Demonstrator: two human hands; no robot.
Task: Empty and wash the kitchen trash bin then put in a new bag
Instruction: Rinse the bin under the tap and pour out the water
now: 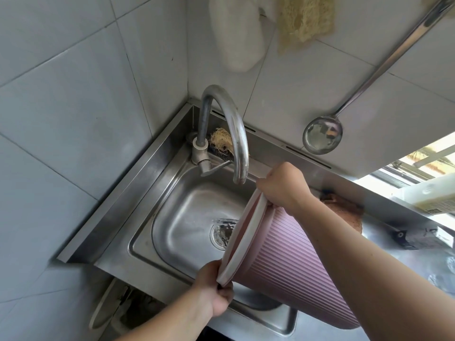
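A pink ribbed trash bin [293,262] with a white rim ring lies tipped on its side over the steel sink [177,217], its mouth facing left toward the drain [220,233]. My left hand [216,289] grips the near, lower part of the rim. My right hand [283,185] grips the far, upper part of the rim. Water lies around the drain. The curved metal faucet [231,134] ends just above and left of my right hand; no stream shows from it. The bin's inside is mostly hidden.
Tiled walls close in the sink at left and back. A steel ladle [322,137] hangs on the back wall, with a white bag [236,35] and a loofah cloth [305,18] above. A scrubber [221,141] sits behind the faucet. A brown cloth [344,210] lies on the right counter.
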